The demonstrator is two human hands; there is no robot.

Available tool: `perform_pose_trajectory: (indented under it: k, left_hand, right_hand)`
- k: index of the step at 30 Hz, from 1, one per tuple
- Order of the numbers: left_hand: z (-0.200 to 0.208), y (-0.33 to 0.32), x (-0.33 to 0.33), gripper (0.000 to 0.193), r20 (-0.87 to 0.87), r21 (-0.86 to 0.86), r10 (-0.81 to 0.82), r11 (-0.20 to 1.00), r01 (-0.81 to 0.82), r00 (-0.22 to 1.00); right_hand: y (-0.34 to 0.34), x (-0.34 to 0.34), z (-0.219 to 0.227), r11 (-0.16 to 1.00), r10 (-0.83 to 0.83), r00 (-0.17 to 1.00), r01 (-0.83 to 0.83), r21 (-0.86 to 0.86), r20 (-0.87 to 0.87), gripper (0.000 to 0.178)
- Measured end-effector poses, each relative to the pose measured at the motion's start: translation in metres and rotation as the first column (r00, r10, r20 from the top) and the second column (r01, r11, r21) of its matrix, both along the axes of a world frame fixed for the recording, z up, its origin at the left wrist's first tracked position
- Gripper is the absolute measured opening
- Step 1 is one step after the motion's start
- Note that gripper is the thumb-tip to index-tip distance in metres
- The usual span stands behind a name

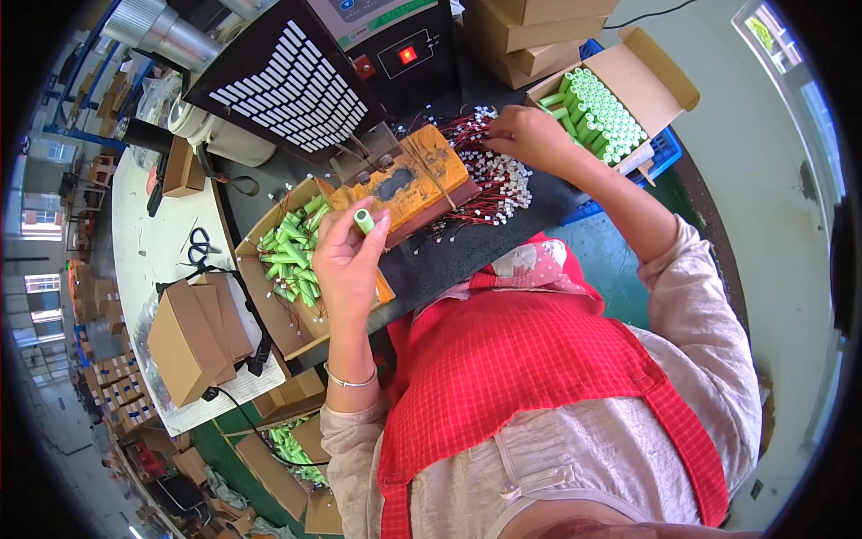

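Note:
My left hand point(348, 265) pinches a green battery cell point(364, 221) upright between thumb and fingers, its pale ring-shaped end facing up. The cell is beside the near left edge of a worn orange block point(400, 184) with dark scorched patches. Beyond the block, my right hand point(536, 139) is closed at the fingertips over a heap of red and black wire leads with white connectors point(503, 184). Whatever is between those fingertips is too small to make out. Left of the block, a cardboard box point(285, 334) holds green cells, with some wire ends showing.
A cardboard box of upright green cells point(597, 117) sits at the right on a blue crate point(666, 154). Behind the block stand a slotted black panel point(287, 85) and a machine with a lit red switch point(408, 56). Scissors point(199, 244) lie on the white table at left.

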State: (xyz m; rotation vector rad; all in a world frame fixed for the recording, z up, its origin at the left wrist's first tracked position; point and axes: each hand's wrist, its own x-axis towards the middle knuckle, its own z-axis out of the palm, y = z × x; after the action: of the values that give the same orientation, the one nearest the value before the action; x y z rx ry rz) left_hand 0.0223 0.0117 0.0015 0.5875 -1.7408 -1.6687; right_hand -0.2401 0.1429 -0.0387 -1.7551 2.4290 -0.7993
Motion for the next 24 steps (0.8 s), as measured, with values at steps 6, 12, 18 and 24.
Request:
perform_pose_trajectory:
  k: [6,12,18,24]
  left_hand:
    - [0.000,0.005,0.004,0.029,-0.008,0.065,-0.011,0.998,0.012,1.000]
    - [-0.006,0.018,-0.013,0.033,-0.122,0.260,-0.104,0.956,0.132,0.987]
    - [-0.005,0.027,-0.024,0.033,-0.134,0.336,-0.148,0.924,0.186,0.980]
    - [-0.003,0.031,-0.028,0.033,-0.129,0.371,-0.133,0.913,0.172,0.983]
  right_hand:
    - [0.004,0.001,0.028,0.978,-0.150,0.979,0.126,-0.168,-0.141,0.017]
    - [0.024,0.006,0.040,0.991,-0.053,0.974,0.079,-0.108,0.222,0.014]
    - [0.028,0.008,0.041,0.980,-0.157,0.907,0.193,-0.054,0.392,0.017]
    - [0.027,0.000,0.054,0.967,-0.109,0.762,0.230,-0.109,0.639,0.023]
